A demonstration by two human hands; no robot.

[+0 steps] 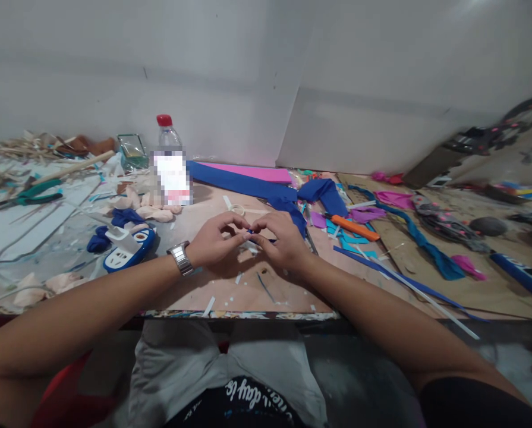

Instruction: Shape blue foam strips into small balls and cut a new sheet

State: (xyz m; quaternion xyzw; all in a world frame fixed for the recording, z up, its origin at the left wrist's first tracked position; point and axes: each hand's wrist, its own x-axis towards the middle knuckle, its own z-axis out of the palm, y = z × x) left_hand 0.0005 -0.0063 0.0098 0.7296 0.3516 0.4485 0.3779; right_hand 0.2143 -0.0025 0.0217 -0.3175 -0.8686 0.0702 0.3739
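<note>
My left hand (216, 242) and my right hand (284, 242) meet above the middle of the table, thumbs and forefingers pinched together. Between the fingertips shows a small dark-blue piece (250, 232), gripped from both sides; most of it is hidden by the fingers. Just behind the hands lies a ring of pale tape or band (236, 210). A long blue fabric strip (239, 181) runs along the back, with a crumpled blue piece (290, 208) close to my right hand. Small white scraps and a thin dark strip (266, 287) lie in front.
At left are a blue-and-white power strip (132, 252), green-handled pliers (40, 193) and a red-capped bottle (164, 120). An orange cutter (355, 227), coloured scraps and a white strip (430, 300) lie to the right. A wall stands behind the table.
</note>
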